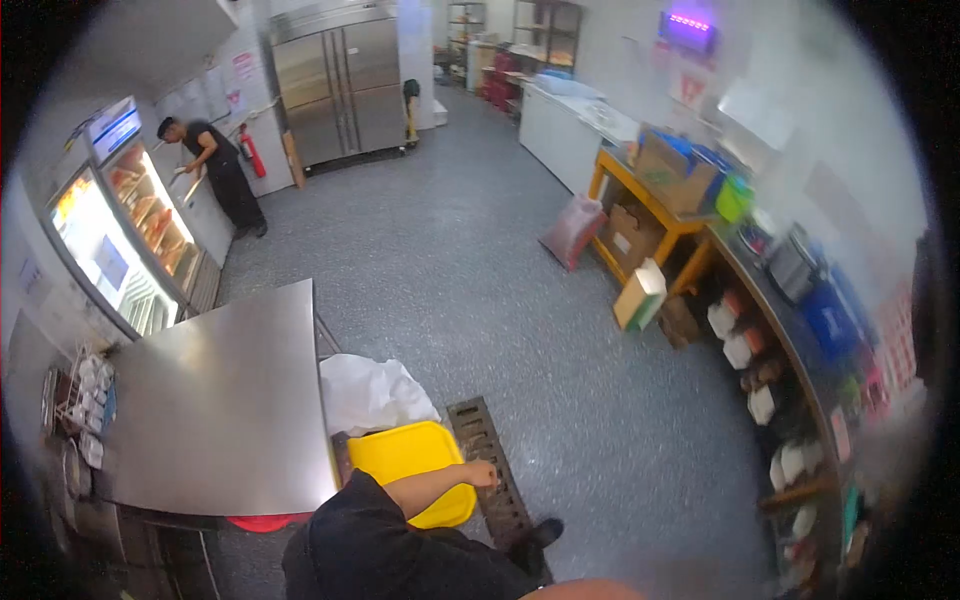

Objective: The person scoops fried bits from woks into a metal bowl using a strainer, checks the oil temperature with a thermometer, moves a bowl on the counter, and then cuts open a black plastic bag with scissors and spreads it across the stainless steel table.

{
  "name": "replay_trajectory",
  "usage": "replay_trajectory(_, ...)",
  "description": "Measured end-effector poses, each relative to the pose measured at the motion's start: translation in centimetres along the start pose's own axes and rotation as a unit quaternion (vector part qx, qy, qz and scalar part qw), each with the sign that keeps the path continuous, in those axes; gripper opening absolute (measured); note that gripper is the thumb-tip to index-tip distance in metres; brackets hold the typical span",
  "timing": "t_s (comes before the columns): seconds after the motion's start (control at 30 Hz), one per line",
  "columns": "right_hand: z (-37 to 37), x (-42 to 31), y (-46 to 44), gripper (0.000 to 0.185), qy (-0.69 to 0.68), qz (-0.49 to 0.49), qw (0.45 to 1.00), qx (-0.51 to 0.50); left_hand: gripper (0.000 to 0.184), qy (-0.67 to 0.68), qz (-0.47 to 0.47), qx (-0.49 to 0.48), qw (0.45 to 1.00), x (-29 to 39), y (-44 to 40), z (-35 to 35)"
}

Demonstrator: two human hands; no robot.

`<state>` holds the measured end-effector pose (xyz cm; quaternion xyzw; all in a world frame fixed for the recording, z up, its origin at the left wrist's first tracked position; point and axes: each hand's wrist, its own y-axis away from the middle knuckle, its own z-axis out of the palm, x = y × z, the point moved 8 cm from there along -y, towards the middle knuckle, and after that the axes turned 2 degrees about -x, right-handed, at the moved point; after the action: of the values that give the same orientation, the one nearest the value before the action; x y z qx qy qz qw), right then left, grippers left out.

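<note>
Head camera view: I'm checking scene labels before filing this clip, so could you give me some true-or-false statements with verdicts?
1. A bare hand is at the edge of a tray. True.
2. That tray is blue. False: it is yellow.
3. The tall glass-door fridges are lit inside. True.
4. The tall steel cabinet stands with its doors open. False: they are closed.
5. A red fire extinguisher is near the person in black. True.
6. The crumpled white material lies on top of the steel table. False: it is beside the table.
</note>
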<state>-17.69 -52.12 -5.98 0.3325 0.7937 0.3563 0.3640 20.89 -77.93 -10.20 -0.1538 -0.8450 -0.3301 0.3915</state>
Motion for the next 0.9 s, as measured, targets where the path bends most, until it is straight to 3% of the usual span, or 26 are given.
replay_trajectory(0.13,-8.8,-9.9,-11.9,0.032,0.048,-0.053,0.997,-0.037,0.043,-0.059,-0.096,0.109,0.988,-0.4,-6.7,-6.6)
replay_trajectory(0.2,-14.3,-14.9,-17.1,0.032,0.085,-0.066,0.993,-0.049,0.043,-0.048,-0.236,0.003,0.971,-5.1,-9.8,-5.7)
replay_trajectory(0.27,-19.5,-20.4,-22.8,0.032,0.122,-0.067,0.989,-0.054,0.047,-0.042,-0.25,0.034,0.967,-6.0,-9.9,-5.7)
replay_trajectory(0.37,-27.9,-29.6,-32.3,0.031,0.203,-0.06,0.977,-0.039,0.051,0.065,-0.269,0.006,0.961,-4.5,-10.5,-6.1)
replay_trajectory(0.47,-37.7,-43.1,-43.5,0.03,0.268,-0.09,0.959,0.036,0.057,0.185,-0.264,0.102,0.941,-5.6,-12.7,-7.6)
replay_trajectory(0.53,-41.8,-55.9,-48.4,0.027,0.216,-0.161,0.96,0.074,0.064,0.488,-0.294,0.173,0.803,-6.4,-13.7,-7.1)
replay_trajectory(0.6,-42.7,-66.4,-51.7,0.025,0.162,-0.222,0.959,0.075,0.07,0.65,-0.325,0.133,0.675,2.9,-12.9,-16.1)
replay_trajectory(0.63,-42.1,-70.9,-52.9,0.026,0.152,-0.237,0.957,0.068,0.069,0.652,-0.329,0.129,0.67,1.7,-14.5,-17.8)
replay_trajectory(0.7,-39.6,-79.1,-55.6,0.027,0.116,-0.237,0.965,0.009,0.067,0.567,-0.364,0.107,0.731,-5.8,-19.2,-20.6)
replay_trajectory(0.73,-37.3,-79.6,-56.5,0.027,0.094,-0.206,0.973,-0.043,0.066,0.484,-0.394,0.081,0.777,-10.2,-21.8,-22.5)
replay_trajectory(0.77,-34.8,-82.3,-50.9,0.03,0.057,-0.125,0.989,-0.062,0.065,0.399,-0.422,0.043,0.813,-13.4,-24.3,-25.2)
replay_trajectory(0.8,-32.1,-81.7,-53.0,0.031,0.161,-0.079,0.972,-0.148,0.064,0.33,-0.443,0.019,0.834,-15.6,-26.5,-29.6)
replay_trajectory(0.83,-29.5,-83.0,-51.3,0.035,0.22,-0.062,0.953,-0.201,0.059,0.138,-0.39,0.093,0.906,-22.3,-31.7,-32.0)
replay_trajectory(0.87,-27.0,-84.2,-49.5,0.039,0.277,-0.051,0.925,-0.255,0.055,0.177,-0.408,0.049,0.895,-19.6,-31.7,-40.2)
replay_trajectory(0.9,-25.3,-86.4,-48.7,0.04,0.293,-0.053,0.911,-0.286,0.051,0.122,-0.39,0.088,0.909,-16.0,-32.9,-50.6)
